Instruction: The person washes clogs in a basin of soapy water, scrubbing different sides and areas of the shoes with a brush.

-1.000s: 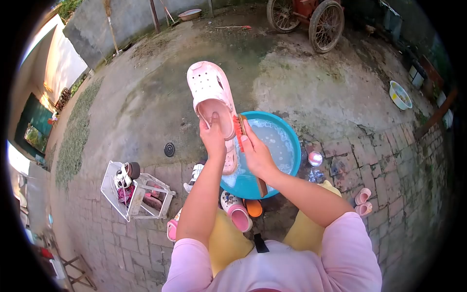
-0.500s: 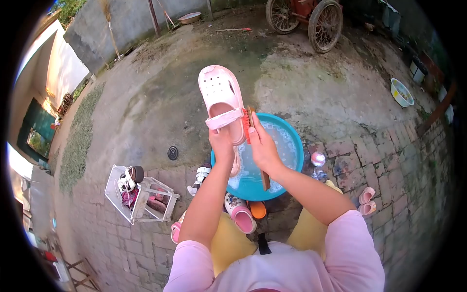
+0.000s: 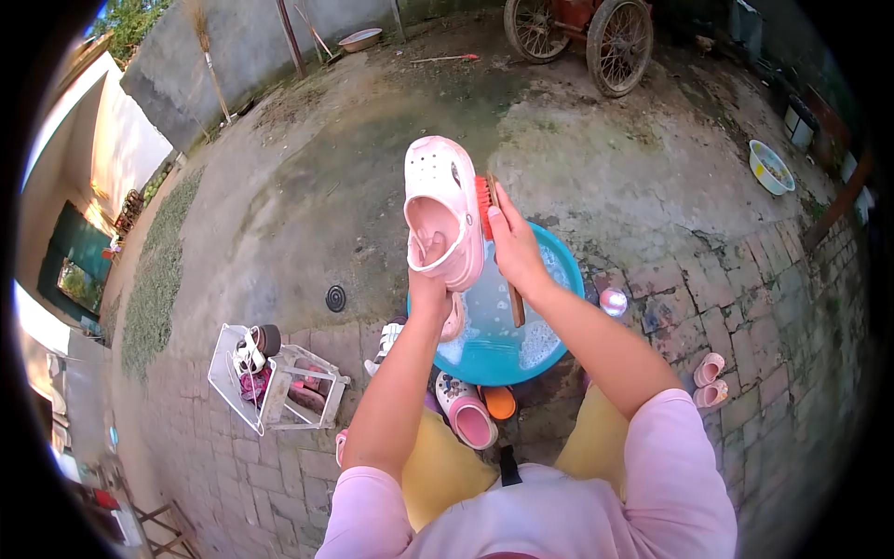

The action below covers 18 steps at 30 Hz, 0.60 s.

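Note:
A pink clog [image 3: 443, 191] is held up by its heel end in my left hand [image 3: 429, 279], the thumb inside the opening. My right hand [image 3: 515, 244] grips a wooden scrub brush [image 3: 517, 303] whose red bristles face the clog's right side, at or very close to it. Below both hands stands a teal basin [image 3: 494, 365] of sudsy water. Another pink clog [image 3: 453, 321] shows partly behind my left wrist at the basin's left edge. Between my knees and the basin lie a white and pink clog [image 3: 468, 419] and an orange object [image 3: 500, 402].
To the left, a white rack [image 3: 279, 387] holds shoes. Small pink shoes [image 3: 710, 380] lie on the bricks at right, and a round pinkish container [image 3: 613, 302] sits beside the basin. Farther off are a white bowl [image 3: 771, 168] and a wheeled cart [image 3: 619, 42].
The clog has tilted and shifted right and slightly down, its opening now showing more. The brush has moved up along its right side.

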Tool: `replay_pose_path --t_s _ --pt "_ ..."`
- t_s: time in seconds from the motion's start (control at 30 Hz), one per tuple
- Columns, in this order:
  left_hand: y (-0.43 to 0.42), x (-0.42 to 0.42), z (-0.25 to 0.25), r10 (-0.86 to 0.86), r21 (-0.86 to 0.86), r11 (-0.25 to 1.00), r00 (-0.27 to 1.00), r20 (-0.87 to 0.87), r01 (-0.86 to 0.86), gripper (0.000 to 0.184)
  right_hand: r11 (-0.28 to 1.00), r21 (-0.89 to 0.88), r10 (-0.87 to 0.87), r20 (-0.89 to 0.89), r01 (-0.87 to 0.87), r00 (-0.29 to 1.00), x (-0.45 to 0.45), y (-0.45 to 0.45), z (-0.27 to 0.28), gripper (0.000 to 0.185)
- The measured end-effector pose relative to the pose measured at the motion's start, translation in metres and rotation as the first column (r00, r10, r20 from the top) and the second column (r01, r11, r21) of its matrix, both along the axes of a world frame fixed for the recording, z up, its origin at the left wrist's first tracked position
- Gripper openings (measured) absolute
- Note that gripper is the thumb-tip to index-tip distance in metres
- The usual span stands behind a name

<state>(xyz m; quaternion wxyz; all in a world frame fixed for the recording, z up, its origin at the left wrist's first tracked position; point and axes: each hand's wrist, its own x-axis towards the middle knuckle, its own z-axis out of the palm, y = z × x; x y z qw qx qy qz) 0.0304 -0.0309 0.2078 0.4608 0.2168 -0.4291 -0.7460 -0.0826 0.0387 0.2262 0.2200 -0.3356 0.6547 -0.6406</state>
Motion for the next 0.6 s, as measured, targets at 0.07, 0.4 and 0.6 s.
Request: replay_pose_path --t_s 0.07,0.4,0.6 --pt "-0.001 0.001 -0.002 -0.123 0.024 0.992 0.990 0.068 0.121 0.048 0.999 -0.035 0.032 0.209 -0.025 0.977 -0.014 0.007 0.004 0.057" --pt "0.015 -0.006 -0.012 -0.406 0.079 0.908 0.820 0.404 0.411 0.048 0.990 -0.120 0.134 0.589 -0.078 0.797 -0.033 0.016 -0.003 0.066" --pt "0.014 -0.016 -0.045 0.273 -0.536 0.844 0.831 0.484 0.035 0.070 0.982 -0.184 0.160 0.687 -0.043 0.708 -0.040 0.011 -0.016 0.062"
